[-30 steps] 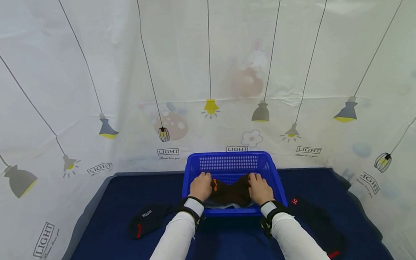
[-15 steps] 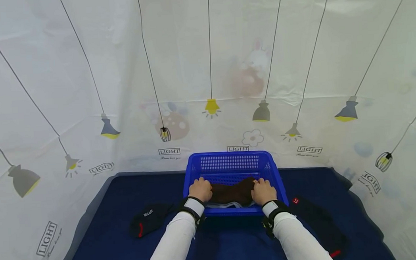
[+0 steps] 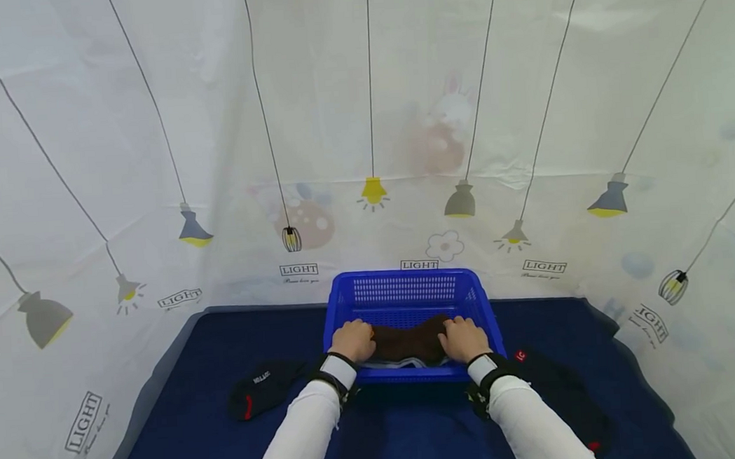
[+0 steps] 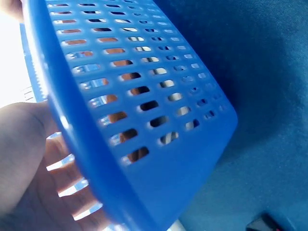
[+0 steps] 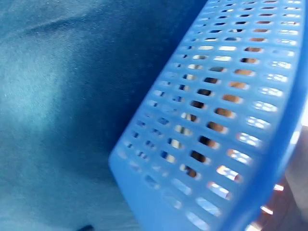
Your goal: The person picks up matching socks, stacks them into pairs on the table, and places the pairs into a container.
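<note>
inside the blue basket (image 3: 409, 286), the fingers of the left hand (image 3: 352, 341) are curled over one end of a dark brown sock (image 3: 410, 339), and the fingers of the right hand (image 3: 464, 338) are curled over the other end, so the sock is grasped at both ends and held stretched between them. whether the fingertips pinch the cloth or only press it down cannot be told from the head view (the wrist views are filled by the basket's slotted wall (image 4: 144, 110), with only a blurred palm at the edge).

the brown sock is found low in the basket, near its front wall, laid on top of paler cloth (image 3: 401, 362) that shows just beneath it. its long axis runs from left to right, across the basket and parallel to the front rim; which end is the toe cannot be made out.

as far as it can be judged, the work is partly done: one sock is already in the basket and not yet let go. two black socks are left outside on the navy cloth (image 3: 183, 423), one with white lettering and a red mark to the left of the basket (image 3: 260, 390), one beside the right sleeve (image 3: 567, 396).
</note>
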Available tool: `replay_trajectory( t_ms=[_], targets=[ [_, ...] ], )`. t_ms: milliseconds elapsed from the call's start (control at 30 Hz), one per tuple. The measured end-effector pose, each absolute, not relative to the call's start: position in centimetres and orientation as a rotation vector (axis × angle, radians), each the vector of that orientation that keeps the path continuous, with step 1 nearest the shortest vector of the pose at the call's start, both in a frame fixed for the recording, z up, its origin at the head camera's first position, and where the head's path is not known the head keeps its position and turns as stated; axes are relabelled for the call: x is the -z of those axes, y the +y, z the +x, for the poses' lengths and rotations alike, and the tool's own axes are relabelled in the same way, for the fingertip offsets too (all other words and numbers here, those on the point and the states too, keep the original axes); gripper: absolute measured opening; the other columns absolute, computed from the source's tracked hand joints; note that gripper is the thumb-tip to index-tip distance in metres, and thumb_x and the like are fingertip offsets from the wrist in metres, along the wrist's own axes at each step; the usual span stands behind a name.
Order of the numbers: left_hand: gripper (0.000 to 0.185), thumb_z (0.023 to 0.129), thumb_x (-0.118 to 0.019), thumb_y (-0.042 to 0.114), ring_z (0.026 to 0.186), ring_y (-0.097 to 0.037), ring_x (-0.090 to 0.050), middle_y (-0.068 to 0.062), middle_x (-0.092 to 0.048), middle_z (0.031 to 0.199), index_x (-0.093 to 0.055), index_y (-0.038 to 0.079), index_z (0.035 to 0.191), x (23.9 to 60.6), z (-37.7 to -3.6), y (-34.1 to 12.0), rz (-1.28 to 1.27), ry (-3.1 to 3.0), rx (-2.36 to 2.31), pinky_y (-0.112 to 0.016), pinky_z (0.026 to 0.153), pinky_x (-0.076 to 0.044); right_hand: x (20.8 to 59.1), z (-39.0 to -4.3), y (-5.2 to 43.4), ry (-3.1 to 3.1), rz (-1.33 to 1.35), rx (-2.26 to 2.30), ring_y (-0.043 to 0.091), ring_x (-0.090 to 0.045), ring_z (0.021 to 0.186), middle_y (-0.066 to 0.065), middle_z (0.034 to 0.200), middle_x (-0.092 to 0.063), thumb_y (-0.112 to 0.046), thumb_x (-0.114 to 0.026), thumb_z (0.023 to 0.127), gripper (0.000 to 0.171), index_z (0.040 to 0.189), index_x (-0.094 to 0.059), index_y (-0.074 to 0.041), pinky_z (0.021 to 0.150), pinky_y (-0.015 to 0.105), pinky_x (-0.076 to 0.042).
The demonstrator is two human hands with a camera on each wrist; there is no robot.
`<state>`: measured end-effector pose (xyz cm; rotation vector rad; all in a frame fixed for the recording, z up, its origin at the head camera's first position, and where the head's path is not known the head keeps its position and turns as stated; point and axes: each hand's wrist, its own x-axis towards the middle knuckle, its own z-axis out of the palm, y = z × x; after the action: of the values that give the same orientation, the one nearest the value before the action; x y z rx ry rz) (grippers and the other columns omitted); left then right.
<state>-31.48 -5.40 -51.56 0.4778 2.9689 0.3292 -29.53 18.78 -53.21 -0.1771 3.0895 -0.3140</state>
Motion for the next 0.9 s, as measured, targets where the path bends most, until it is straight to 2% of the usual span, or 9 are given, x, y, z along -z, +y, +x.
replay_trajectory(
  t_ms=[200, 400, 567, 900],
  targets=[
    [0.013, 0.091, -0.071, 0.015, 0.096, -0.036, -0.065, -0.012, -0.066, 0.097, -0.074, 0.006, 0.100, 51.2, -30.8, -5.9, 0.558, 3.048, -0.326, -0.052, 0.083, -0.054, 52.1, -28.7, 18.6, 3.176, -0.331, 0.351, 0.045, -0.063, 0.104, 0.025, 0.114, -0.066, -0.018, -0.067, 0.099, 0.031, 0.122, -0.069, 0.003, 0.087, 0.059, -0.053],
    [0.018, 0.091, -0.072, 0.015, 0.093, -0.035, -0.065, -0.012, -0.067, 0.101, -0.075, 0.005, 0.106, 50.9, -29.5, -6.5, 0.661, 3.112, -0.334, -0.050, 0.080, -0.054, 51.7, -27.3, 18.3, 3.240, -0.457, 0.362, 0.041, -0.063, 0.100, 0.021, 0.110, -0.067, -0.017, -0.069, 0.098, 0.029, 0.120, -0.069, 0.001, 0.083, 0.057, -0.054],
    [0.024, 0.091, -0.075, 0.018, 0.090, -0.033, -0.065, -0.014, -0.068, 0.105, -0.073, 0.003, 0.110, 51.0, -27.7, -7.2, 0.746, 3.197, -0.311, -0.047, 0.076, -0.055, 51.8, -25.9, 17.9, 3.334, -0.564, 0.437, 0.036, -0.063, 0.092, 0.016, 0.101, -0.065, -0.014, -0.073, 0.094, 0.025, 0.115, -0.070, 0.000, 0.074, 0.052, -0.054],
    [0.019, 0.082, -0.082, 0.013, 0.079, -0.027, -0.063, -0.009, -0.065, 0.094, -0.072, 0.007, 0.096, 51.5, -23.7, -8.0, 0.995, 3.436, -0.457, -0.042, 0.064, -0.052, 52.4, -23.1, 17.9, 3.501, -0.808, 0.498, 0.032, -0.063, 0.086, 0.013, 0.098, -0.066, -0.009, -0.080, 0.087, 0.025, 0.108, -0.070, -0.004, 0.065, 0.045, -0.052]
  ],
)
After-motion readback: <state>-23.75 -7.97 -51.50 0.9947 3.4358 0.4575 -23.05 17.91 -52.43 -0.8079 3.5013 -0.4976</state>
